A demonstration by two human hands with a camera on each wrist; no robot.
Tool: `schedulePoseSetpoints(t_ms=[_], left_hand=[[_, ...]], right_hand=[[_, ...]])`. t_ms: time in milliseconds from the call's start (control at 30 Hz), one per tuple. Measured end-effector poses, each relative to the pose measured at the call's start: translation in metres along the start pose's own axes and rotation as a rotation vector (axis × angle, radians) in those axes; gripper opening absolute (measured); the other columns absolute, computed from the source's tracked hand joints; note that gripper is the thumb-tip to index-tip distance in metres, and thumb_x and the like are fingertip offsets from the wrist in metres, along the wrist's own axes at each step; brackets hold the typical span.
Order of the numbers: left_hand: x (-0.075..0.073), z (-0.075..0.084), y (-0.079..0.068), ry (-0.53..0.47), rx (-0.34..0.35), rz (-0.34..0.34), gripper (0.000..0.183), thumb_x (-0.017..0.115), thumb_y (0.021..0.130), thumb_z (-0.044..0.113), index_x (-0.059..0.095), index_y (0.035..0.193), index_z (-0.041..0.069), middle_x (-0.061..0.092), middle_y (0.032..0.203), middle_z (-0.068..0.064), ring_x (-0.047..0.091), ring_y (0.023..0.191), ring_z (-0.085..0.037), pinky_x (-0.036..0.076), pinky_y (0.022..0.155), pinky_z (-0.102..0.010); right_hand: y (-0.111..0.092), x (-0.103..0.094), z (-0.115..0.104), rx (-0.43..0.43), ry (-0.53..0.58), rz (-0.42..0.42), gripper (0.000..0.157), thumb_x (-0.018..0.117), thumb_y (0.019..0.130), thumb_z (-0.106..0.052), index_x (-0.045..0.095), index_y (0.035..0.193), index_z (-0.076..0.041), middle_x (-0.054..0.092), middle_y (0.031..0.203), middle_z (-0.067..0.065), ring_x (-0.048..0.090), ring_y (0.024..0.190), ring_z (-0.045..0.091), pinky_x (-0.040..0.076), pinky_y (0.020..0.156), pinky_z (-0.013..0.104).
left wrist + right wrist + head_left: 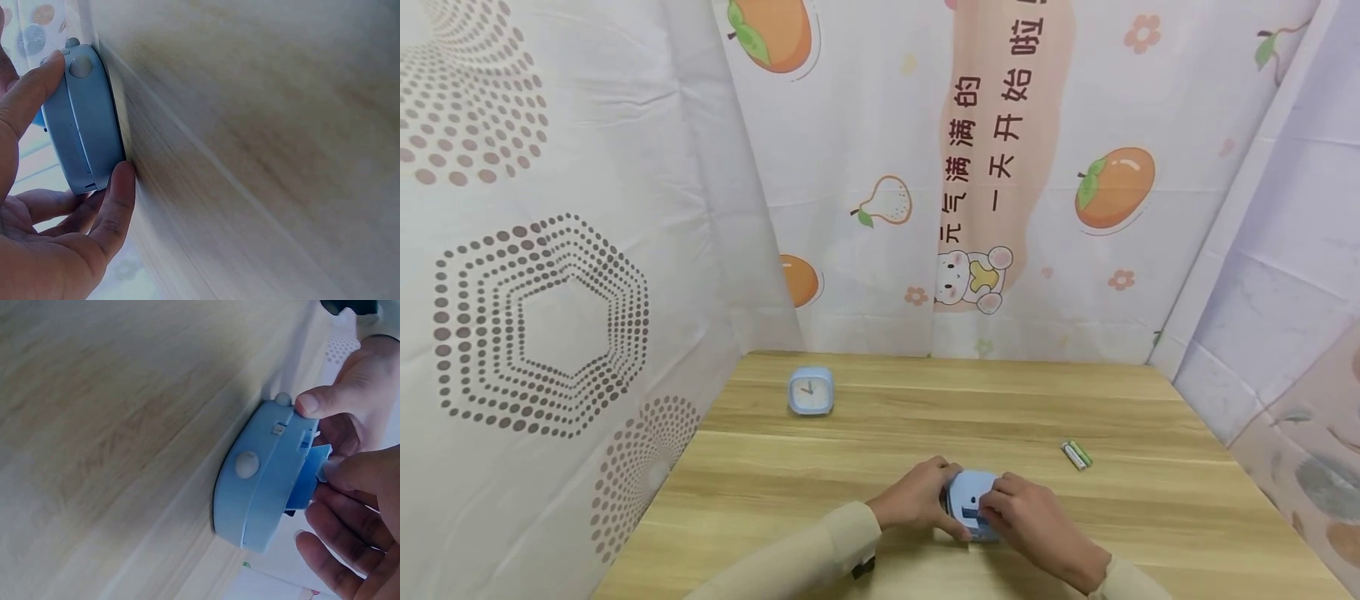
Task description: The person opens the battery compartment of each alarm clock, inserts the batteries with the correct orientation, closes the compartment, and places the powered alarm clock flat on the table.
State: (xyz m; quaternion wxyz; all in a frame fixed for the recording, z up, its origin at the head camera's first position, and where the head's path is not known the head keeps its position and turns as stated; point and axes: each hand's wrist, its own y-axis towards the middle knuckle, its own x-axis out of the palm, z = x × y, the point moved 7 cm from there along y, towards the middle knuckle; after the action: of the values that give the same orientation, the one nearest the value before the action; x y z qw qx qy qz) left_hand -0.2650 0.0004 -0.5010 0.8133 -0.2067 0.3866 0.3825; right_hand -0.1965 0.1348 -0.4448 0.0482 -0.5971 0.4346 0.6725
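Blue plastic should make the clock [976, 484], lower centre of the frame, light and stiff, best held by its side walls [249, 499], as the left hand [917, 498] grips it while the right hand [1028, 518] pinches the battery cover [306, 481].

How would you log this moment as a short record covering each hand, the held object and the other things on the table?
Left hand: grips the light-blue clock by its edges
Right hand: pinches the blue battery cover
Held clock: back upward, face hidden
Cover position: tilted up from the clock's back
Batteries: two, side by side, right of the held clock
Second clock: light blue, face visible, toward the back left
Surface: wooden table
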Motion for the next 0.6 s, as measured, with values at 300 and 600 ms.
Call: schedulePoseSetpoints(t_ms=[300, 600], left_hand=[[0.004, -0.002, 0.000, 0.022, 0.021, 0.005, 0.092, 0.095, 0.069, 0.047, 0.058, 0.144, 0.009, 0.058, 0.118, 0.007, 0.053, 0.100, -0.001, 0.049, 0.088, -0.022], [0.002, -0.003, 0.001, 0.015, 0.034, 0.016, 0.091, 0.095, 0.070, 0.047, 0.058, 0.143, 0.008, 0.058, 0.120, 0.006, 0.053, 0.102, -0.002, 0.048, 0.090, -0.022]], right_hand=[[0.000, 0.002, 0.025, 0.285, 0.339, -0.123, 0.005, 0.077, 0.094, -0.016, 0.077, 0.089, -0.017, 0.064, 0.083, -0.017, 0.056, 0.072, -0.004, 0.049, 0.058, 0.021], [-0.004, 0.007, 0.044, 0.455, 0.519, -0.193, 0.010, 0.073, 0.098, -0.026, 0.077, 0.093, -0.017, 0.070, 0.086, -0.013, 0.062, 0.077, 0.002, 0.053, 0.063, 0.025]])
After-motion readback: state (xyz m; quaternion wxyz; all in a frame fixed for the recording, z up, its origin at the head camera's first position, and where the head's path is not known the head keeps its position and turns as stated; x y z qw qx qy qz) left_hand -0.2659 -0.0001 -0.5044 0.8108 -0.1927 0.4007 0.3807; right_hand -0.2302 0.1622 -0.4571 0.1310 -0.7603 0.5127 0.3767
